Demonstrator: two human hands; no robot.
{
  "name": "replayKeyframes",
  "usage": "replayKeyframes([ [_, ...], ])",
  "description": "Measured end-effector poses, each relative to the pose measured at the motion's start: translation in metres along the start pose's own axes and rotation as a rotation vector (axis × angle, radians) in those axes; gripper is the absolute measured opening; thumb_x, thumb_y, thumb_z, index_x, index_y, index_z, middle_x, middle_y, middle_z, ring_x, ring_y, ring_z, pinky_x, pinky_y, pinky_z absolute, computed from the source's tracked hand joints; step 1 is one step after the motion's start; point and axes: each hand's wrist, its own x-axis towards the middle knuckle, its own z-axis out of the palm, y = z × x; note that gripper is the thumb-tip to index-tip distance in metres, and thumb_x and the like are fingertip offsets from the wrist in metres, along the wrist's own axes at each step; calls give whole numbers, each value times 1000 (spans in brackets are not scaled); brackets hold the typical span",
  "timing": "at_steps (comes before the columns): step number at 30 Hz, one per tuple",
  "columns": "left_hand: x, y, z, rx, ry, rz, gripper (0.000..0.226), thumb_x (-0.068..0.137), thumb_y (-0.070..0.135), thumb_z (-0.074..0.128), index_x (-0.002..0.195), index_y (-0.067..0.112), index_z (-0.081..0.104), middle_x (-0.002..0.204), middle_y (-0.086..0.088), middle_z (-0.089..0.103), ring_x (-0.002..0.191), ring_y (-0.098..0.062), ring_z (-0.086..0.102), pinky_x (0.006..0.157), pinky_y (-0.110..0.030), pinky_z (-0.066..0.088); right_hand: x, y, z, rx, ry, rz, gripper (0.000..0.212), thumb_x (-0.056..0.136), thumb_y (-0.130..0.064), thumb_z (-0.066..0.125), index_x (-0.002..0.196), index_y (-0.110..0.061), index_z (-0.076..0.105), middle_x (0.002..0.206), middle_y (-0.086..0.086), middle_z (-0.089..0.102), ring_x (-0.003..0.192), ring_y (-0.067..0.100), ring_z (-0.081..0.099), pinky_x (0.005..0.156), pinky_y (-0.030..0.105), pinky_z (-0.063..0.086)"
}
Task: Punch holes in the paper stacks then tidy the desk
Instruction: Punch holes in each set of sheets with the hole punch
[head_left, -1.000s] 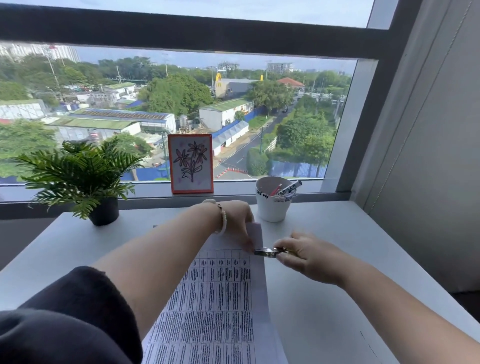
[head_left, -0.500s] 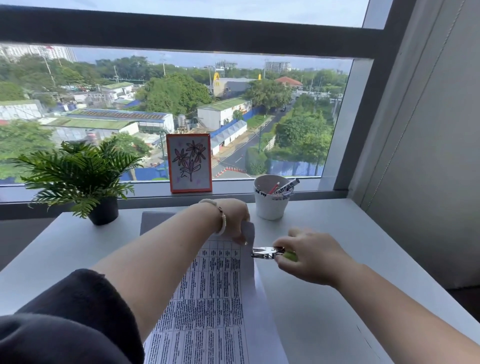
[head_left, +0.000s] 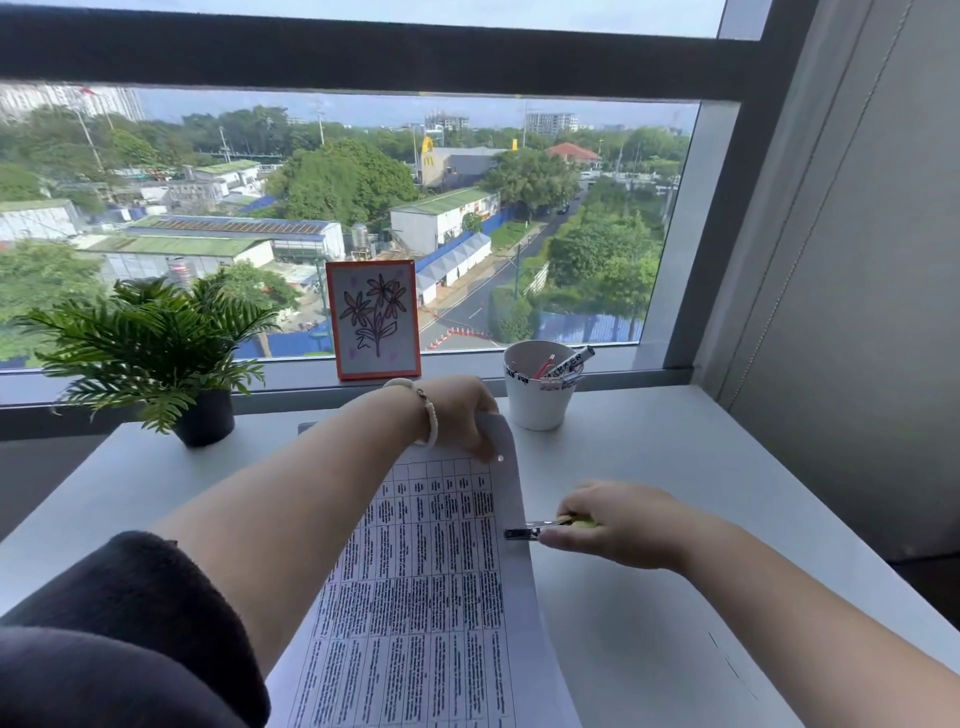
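Observation:
A printed paper stack (head_left: 431, 587) with a table of text lies along the middle of the white desk (head_left: 649, 623). One small punched hole (head_left: 500, 458) shows near its far right margin. My left hand (head_left: 462, 415) holds the stack's far end, fingers curled over the top right corner. My right hand (head_left: 618, 525) grips a small metal hole punch (head_left: 524, 532) with yellow-green handles. The punch's jaws sit over the paper's right edge, about midway down the visible sheet.
A white cup (head_left: 537, 400) holding markers and pens stands just right of the paper's far end. A potted fern (head_left: 156, 353) sits at the far left. A framed flower drawing (head_left: 373, 319) leans on the window sill. A grey wall bounds the desk's right side.
My right hand has slid the punch nearer along the paper's right edge, away from the far corner. A punched hole now shows where the punch was. The left hand stays on the far end.

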Motion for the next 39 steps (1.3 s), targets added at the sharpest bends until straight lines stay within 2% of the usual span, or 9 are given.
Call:
replayKeyframes([
  [4,-1,3,-1,13,0,0,15,75,35,77,85,25,70,78,4,67,78,-15,61,71,-25,50,0,1,-1,78,-107,-40,55,95,-59,37,90,-7,56,98,17,61,74,22,47,68,36,38],
  [9,-2,7,1,45,-18,-7,21,75,38,77,88,24,69,80,3,66,79,-17,61,76,-30,53,-4,-6,-1,24,-57,-2,70,91,-70,27,86,-5,54,81,9,56,72,23,46,65,35,36],
  [13,-3,6,-1,54,-16,-7,24,76,37,76,91,19,70,86,0,69,85,-20,64,78,-32,55,-2,-3,2,-52,-51,-8,74,92,-69,19,89,-6,57,89,13,62,76,25,50,65,34,36],
  [19,-5,5,-2,38,-6,-15,30,77,38,75,95,14,71,84,-2,68,81,-20,62,74,-30,52,0,-1,11,-33,0,-12,70,95,-63,12,90,-11,60,96,6,66,92,27,58,84,36,47],
  [22,-6,5,-1,24,-4,-18,31,77,38,75,96,14,72,89,-5,71,85,-21,64,78,-32,53,-2,-4,15,-27,15,-24,64,98,-58,15,87,-14,60,94,5,66,91,26,58,82,34,46],
  [30,-2,4,-1,13,-8,-21,27,77,36,74,93,14,71,81,-2,66,75,-17,57,73,-29,50,-2,-3,20,-164,75,-51,61,101,-52,13,88,-16,60,97,6,65,88,26,54,69,32,35],
  [35,-2,10,-3,94,29,-3,41,77,41,74,109,17,67,107,-4,66,95,-21,60,78,-27,47,-5,1,18,-223,165,-73,56,103,-43,16,89,-13,61,96,7,65,93,29,57,71,33,36],
  [37,-2,16,-4,308,68,56,64,75,45,74,131,26,49,127,-1,55,114,-22,53,94,-32,40,-5,1,13,-257,197,-88,53,103,-41,17,85,-14,58,96,8,65,90,29,56,69,33,35],
  [39,-4,27,0,580,108,184,88,70,47,76,143,35,28,144,2,38,135,-23,35,113,-50,18,-5,0,6,-299,222,-103,51,103,-40,17,87,-16,58,99,8,65,93,29,56,70,33,36],
])
